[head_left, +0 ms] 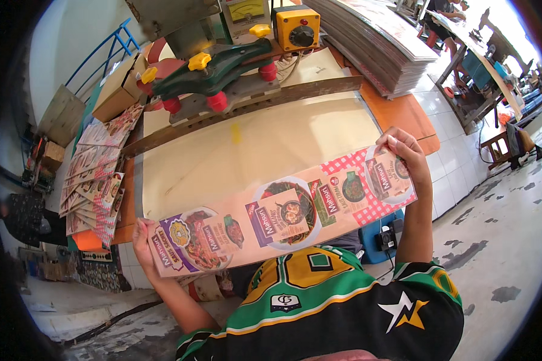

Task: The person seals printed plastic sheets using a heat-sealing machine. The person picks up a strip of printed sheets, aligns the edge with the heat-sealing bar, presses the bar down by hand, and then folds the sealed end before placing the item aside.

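The left hand (143,236) and right hand (405,151) each pinched one end of a long printed strip of food-packet sleeves (283,213), stretched between them above the lap. It looked light, thin and floppy (best gripped at both ends). Beyond the left hand, a cardboard box (119,87) sat, contents unseen.

i have only one view, from the head camera, a wide fisheye. it looks steeply down from close above, over the chest toward the table (271,138) in front; straight edges bend near the rim.
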Demonstrator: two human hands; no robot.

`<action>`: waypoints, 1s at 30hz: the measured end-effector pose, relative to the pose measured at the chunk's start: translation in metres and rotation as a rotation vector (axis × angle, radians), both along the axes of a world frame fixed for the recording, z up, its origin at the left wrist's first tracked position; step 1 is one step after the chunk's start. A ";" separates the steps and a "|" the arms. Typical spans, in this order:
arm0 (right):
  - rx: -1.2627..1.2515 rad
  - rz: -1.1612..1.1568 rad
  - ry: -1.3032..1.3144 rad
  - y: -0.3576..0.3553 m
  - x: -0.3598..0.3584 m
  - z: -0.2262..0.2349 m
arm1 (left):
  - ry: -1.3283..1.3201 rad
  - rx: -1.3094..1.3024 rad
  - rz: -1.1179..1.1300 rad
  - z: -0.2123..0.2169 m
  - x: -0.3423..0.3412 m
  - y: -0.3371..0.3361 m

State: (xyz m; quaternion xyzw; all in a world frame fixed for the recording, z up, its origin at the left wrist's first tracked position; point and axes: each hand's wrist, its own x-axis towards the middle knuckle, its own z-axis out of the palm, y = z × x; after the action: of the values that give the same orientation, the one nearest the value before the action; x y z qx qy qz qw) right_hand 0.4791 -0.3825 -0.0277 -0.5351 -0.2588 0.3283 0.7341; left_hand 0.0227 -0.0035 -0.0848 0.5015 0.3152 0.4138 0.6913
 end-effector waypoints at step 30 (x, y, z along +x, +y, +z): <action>-0.362 -0.121 -0.479 0.007 0.043 -0.049 | 0.416 0.462 -0.065 -0.022 0.027 0.045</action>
State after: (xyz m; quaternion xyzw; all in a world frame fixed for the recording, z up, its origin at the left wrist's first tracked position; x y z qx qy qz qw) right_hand 0.5224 -0.3757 -0.0763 -0.7340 -0.3294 0.1892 0.5630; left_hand 0.0500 0.0412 -0.1069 0.7291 0.3312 0.3408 0.4925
